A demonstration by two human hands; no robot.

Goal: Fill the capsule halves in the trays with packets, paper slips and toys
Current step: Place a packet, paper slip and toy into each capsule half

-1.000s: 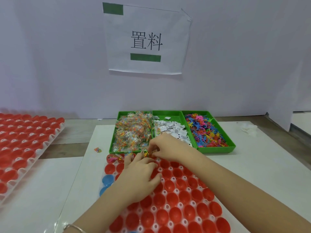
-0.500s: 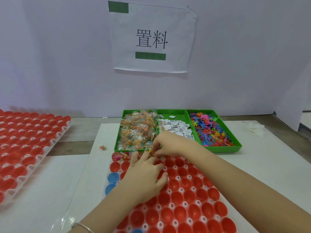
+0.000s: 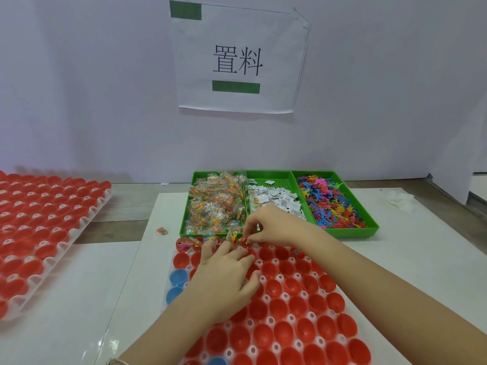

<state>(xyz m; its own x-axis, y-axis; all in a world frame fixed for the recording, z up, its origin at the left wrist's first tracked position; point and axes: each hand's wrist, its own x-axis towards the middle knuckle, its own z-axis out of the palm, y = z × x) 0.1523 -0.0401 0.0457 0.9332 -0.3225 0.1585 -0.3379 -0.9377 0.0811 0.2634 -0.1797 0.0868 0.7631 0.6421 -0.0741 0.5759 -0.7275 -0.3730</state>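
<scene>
We face a white surface [image 3: 421,264] carrying our tray [image 3: 291,317] of red capsule halves [image 3: 305,330]. A second tray [image 3: 87,219] sits to the left. Behind, green bins [image 3: 347,234] hold packets [image 3: 216,204], paper slips [image 3: 274,198] and toys [image 3: 329,204]. Our left hand [image 3: 226,280] rests on the back rows; we cannot tell its grip. Our right hand [image 3: 274,227] pinches a small piece [image 3: 245,239] over a back-row half.

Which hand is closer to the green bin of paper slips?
Right. The right hand overlaps the slip bin's front edge; the left hand lies farther back over the capsule tray.
</scene>
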